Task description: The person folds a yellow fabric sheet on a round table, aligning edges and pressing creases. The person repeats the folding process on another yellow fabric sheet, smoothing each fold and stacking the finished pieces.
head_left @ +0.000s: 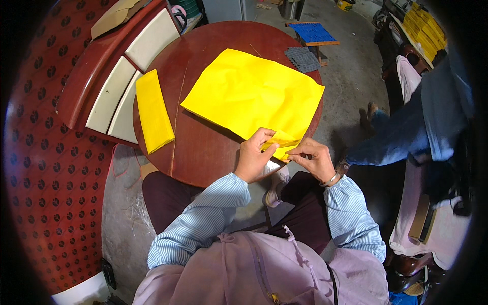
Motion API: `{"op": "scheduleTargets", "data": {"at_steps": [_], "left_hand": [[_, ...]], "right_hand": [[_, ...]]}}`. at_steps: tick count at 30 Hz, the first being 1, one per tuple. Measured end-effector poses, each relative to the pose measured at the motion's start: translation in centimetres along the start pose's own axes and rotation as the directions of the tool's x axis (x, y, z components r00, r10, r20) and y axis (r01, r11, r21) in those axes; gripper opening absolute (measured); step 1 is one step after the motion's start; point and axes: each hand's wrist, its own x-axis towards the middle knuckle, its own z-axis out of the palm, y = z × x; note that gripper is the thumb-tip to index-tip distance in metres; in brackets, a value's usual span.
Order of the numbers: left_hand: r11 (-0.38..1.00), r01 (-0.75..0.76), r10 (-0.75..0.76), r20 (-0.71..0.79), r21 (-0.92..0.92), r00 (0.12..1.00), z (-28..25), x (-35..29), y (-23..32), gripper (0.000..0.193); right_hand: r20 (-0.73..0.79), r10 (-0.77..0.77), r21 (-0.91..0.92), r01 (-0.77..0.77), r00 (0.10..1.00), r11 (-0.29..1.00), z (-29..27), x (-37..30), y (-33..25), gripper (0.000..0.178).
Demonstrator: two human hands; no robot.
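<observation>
A large, slightly wrinkled yellow sheet (249, 91) is spread over a round reddish-brown table (203, 152); whether it is paper or cloth I cannot tell. At its near corner, my left hand (254, 156) pinches a raised, folded part between thumb and fingers. Close beside it, my right hand (316, 160) pinches the edge of that same corner with thumb and forefinger. Between the two hands the yellow material is bunched up and partly hides the fingertips. A long folded yellow piece (155, 112) lies apart on the table's left side.
Red-brown furniture with cream panels (152, 40) borders the table's left. A grey textured mat (302, 59) lies at the right rim, near a blue-topped stool (312, 33). Another person's blue-clad leg (396, 137) is at right; a yellow stack (422, 30) stands behind.
</observation>
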Motion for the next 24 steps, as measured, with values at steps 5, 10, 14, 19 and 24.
{"op": "scheduleTargets", "data": {"at_steps": [5, 10, 14, 19, 24], "left_hand": [[1.000, -0.011, 0.013, 0.058, -0.026, 0.998, -0.4, 0.0, -0.2, 0.030], [0.994, -0.048, 0.063, 0.154, -0.100, 0.986, -1.1, -0.1, 0.2, 0.035], [0.995, -0.099, 0.094, 0.160, 0.027, 0.983, -1.1, -0.3, 0.4, 0.041], [0.975, -0.104, 0.102, 0.018, 0.199, 0.995, 0.3, -0.5, 0.5, 0.036], [0.984, 0.017, -0.013, -0.020, 0.179, 1.000, 0.2, -0.4, 0.9, 0.029]], "right_hand": [[0.030, 0.141, 0.089, -0.143, 0.990, 0.986, 0.1, 0.1, 0.5, 0.015], [0.012, 0.166, 0.177, -0.165, 0.986, 0.970, 0.5, 0.3, 0.5, 0.014], [-0.005, 0.161, 0.201, -0.156, 0.987, 0.967, 0.6, 0.4, 0.5, 0.014], [-0.013, 0.145, 0.103, -0.143, 0.989, 0.984, 0.5, 0.2, 0.3, 0.019], [0.060, 0.067, -0.029, -0.065, 0.996, 0.997, -0.5, -0.1, 0.1, 0.024]]}}
